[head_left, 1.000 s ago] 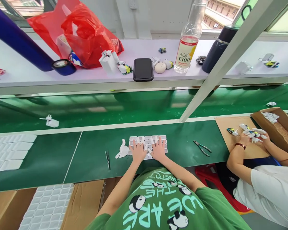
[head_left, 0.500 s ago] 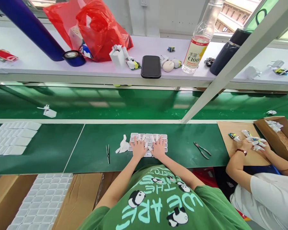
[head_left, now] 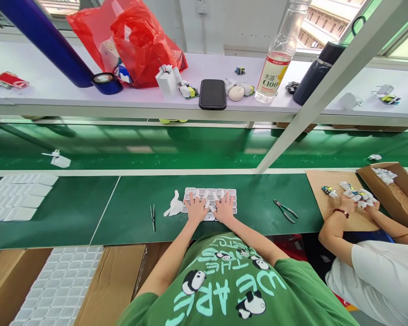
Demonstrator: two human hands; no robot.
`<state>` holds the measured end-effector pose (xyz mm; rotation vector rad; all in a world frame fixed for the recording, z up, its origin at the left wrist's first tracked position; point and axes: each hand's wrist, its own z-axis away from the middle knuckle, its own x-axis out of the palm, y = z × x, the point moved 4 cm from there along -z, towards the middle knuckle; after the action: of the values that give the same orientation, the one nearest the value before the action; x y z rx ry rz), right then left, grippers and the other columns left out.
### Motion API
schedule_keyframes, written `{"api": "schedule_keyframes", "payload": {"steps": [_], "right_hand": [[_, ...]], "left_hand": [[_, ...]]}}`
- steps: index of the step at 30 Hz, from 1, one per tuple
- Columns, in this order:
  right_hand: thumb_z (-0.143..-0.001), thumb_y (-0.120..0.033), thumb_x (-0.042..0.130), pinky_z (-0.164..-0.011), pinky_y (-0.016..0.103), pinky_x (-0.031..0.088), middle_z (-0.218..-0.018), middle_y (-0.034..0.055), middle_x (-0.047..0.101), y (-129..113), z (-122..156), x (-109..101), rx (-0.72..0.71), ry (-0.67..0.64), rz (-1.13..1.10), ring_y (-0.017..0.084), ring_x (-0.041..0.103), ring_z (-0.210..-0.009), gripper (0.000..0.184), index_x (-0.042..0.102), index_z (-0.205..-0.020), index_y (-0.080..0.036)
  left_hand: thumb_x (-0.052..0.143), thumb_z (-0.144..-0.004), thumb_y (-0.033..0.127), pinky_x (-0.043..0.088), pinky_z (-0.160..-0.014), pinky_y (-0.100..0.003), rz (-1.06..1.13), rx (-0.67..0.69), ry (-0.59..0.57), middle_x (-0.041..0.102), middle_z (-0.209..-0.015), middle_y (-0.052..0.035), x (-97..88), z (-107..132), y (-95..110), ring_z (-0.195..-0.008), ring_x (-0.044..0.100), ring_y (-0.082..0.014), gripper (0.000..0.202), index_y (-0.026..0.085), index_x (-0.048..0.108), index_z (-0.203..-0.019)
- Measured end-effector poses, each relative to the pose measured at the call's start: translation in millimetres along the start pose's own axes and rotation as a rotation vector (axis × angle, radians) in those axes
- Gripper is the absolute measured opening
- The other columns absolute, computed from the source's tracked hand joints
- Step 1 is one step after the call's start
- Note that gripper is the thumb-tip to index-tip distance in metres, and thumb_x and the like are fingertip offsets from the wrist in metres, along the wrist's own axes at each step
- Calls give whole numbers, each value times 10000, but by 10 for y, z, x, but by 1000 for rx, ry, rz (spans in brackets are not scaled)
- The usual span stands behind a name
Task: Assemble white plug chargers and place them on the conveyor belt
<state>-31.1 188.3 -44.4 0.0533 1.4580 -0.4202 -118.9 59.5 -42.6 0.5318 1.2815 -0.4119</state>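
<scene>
**Both palms flat on the grid of white housings**

The left hand [head_left: 196, 209] and right hand [head_left: 224, 208] lie side by side on a grid of small white plastic housings [head_left: 211, 194] near the front of the green bench mat [head_left: 129, 213]; fingers spread and laid flat, pinching nothing. Done well, I judge, the pressure goes straight down and evenly, so no piece tips or slides out of row; tweezers [head_left: 153, 216] and loose white parts [head_left: 174, 206] lie just left; pliers [head_left: 285, 211] well right.
</scene>
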Motion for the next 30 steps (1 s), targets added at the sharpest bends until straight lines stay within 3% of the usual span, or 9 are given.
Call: {"api": "schedule_keyframes", "payload": {"steps": [3,9,15,30], "right_hand": [[-1003,-516,487,-1207,678,57,-1627,210,389,-4,1,-1,5,8,5,460,166,-1559,611,498,-1533,-213],[-1010,-550,453,-1204,683,80,-1600,232,420,-6,-8,-2,8,-31,-2,468,187,-1551,563,622,-1401,-182],[-1008,-556,454,-1213,675,76,-1620,223,396,-13,-10,-27,12,-27,-7,462,184,-1554,595,570,-1462,-188],[-1007,-561,444,-1222,662,71,-1596,232,426,-8,-12,-32,10,-31,-14,462,216,-1545,583,614,-1407,-173]], "left_hand": [[534,-915,314,152,-1171,-804,-6,-6,-2,578,-1440,-208,4,0,-2,-1565,132,-494,471,232,663,-1361],[530,-926,317,143,-1169,-808,-2,1,11,578,-1435,-216,25,-8,-4,-1565,133,-497,466,224,664,-1363],[525,-930,314,151,-1174,-799,1,-8,3,574,-1446,-205,19,-6,-3,-1568,121,-493,462,231,663,-1363],[529,-918,325,142,-1202,-764,2,0,21,579,-1446,-210,6,-2,-2,-1568,145,-484,479,217,662,-1365]]}}
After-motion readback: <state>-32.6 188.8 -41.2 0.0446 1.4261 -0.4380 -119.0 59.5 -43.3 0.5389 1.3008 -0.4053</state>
